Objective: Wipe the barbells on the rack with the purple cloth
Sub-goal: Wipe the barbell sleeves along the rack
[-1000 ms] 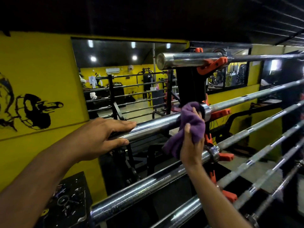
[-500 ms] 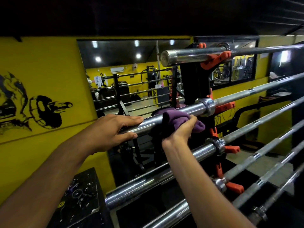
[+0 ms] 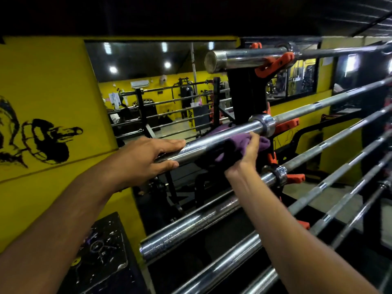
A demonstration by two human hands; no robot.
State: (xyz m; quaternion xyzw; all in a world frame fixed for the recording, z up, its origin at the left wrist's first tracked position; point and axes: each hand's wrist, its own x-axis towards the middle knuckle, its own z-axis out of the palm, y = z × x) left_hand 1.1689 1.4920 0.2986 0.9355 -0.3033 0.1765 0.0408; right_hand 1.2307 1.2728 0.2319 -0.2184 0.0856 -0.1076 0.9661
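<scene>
Several chrome barbells lie across a black rack (image 3: 247, 92) with orange hooks. My left hand (image 3: 146, 158) lies over the end of the second barbell's sleeve (image 3: 216, 140), fingers on top and thumb below. My right hand (image 3: 247, 153) reaches up from under that sleeve and holds the purple cloth (image 3: 239, 143) against its underside, left of the chrome collar (image 3: 264, 125). Part of the cloth also shows behind the sleeve. The top barbell (image 3: 237, 58) sits above, and another sleeve (image 3: 191, 227) runs below my right forearm.
A yellow wall (image 3: 42, 81) with a black drawing stands close on the left, with a wall mirror beside it. A black speckled block (image 3: 101, 251) sits low left. More bars (image 3: 331, 181) slant away to the right.
My right hand has slid the cloth from the collar end down under the sleeve and leftward along it. My left hand has stayed on the sleeve's end.
</scene>
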